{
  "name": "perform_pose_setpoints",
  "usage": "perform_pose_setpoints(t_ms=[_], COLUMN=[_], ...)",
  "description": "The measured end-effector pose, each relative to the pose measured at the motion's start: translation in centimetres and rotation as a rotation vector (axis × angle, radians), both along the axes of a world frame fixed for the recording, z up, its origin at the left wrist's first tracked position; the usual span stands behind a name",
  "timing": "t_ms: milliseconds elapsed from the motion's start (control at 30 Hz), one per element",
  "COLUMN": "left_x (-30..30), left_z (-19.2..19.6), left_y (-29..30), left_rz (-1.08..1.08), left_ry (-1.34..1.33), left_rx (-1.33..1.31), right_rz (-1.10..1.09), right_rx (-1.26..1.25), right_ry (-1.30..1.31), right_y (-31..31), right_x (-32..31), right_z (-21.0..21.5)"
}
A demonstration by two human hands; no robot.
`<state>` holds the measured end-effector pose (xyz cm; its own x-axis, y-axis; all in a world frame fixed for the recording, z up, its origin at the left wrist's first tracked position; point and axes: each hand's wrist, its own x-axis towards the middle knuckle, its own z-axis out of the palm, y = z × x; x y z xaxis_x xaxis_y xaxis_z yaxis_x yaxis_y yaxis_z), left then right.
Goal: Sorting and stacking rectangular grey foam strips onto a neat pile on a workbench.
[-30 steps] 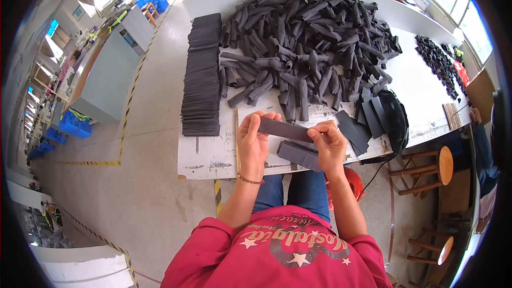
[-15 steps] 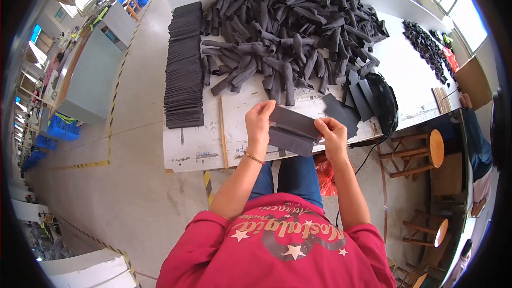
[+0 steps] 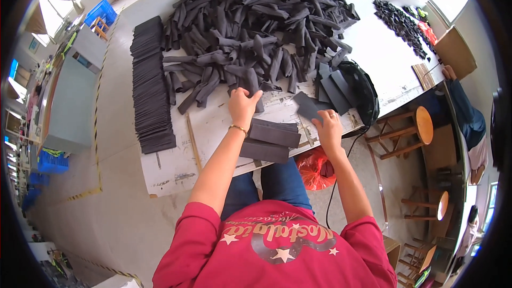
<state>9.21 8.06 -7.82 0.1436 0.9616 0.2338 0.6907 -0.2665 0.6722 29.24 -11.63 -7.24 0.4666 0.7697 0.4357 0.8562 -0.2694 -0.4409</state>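
Note:
My left hand (image 3: 244, 108) has its fingers closed on the near end of a curled dark-grey fabric piece (image 3: 247, 79) at the front of a large heap. My right hand (image 3: 328, 128) pinches the near edge of a flat dark panel (image 3: 305, 104), which lies by several similar panels (image 3: 335, 89). Between my forearms, at the table's front edge, rests a folded dark fabric piece (image 3: 273, 134), its layers lying in strips. Neither hand touches it.
Curled dark pieces (image 3: 224, 26) heap over the white table (image 3: 168, 173). A tall neat stack (image 3: 152, 85) stands at left, near a wooden strip (image 3: 193, 141). At right are a black bag-like object (image 3: 364, 96) with a cord and a wooden stool (image 3: 421, 125). A red plastic bag (image 3: 314, 170) sits below.
Both hands have let go of the folded piece, which now lies on the table edge. My left hand has moved forward to the heap, my right hand to the flat panels. The view has shifted.

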Motion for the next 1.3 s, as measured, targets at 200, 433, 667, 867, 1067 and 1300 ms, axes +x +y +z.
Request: perform_pose_setpoints(t_ms=[200,433,667,867,1067,1300], left_x=[-0.1,-3.1,-5.6,-6.6,-6.8,-6.6], left_z=[-2.5,-0.1,1.6,3.1,4.4,5.4], left_y=[1.2,0.1,-2.7,-4.6,-5.7,-6.6], left_rz=[0.005,-0.093,-0.101,-0.137,-0.107,-0.105], left_ry=[-0.136,-0.963,-1.294,-1.380,-1.449,-1.478], left_rx=[-0.077,-0.605,-0.811,-0.854,-0.839,-0.818], right_rz=[0.184,0.205,0.109,0.113,0.435,0.566], right_rx=[-0.398,-0.427,-0.108,0.372,0.039,0.122], right_ry=[-0.410,-0.587,-0.496,0.159,0.292,0.045], right_y=[1.0,0.9,0.6,1.8,-0.8,-0.5], right_x=[1.4,1.5,2.5,0.5,-8.2,-11.1], right_z=[-1.9,-2.7,-3.0,3.5,8.8,9.2])
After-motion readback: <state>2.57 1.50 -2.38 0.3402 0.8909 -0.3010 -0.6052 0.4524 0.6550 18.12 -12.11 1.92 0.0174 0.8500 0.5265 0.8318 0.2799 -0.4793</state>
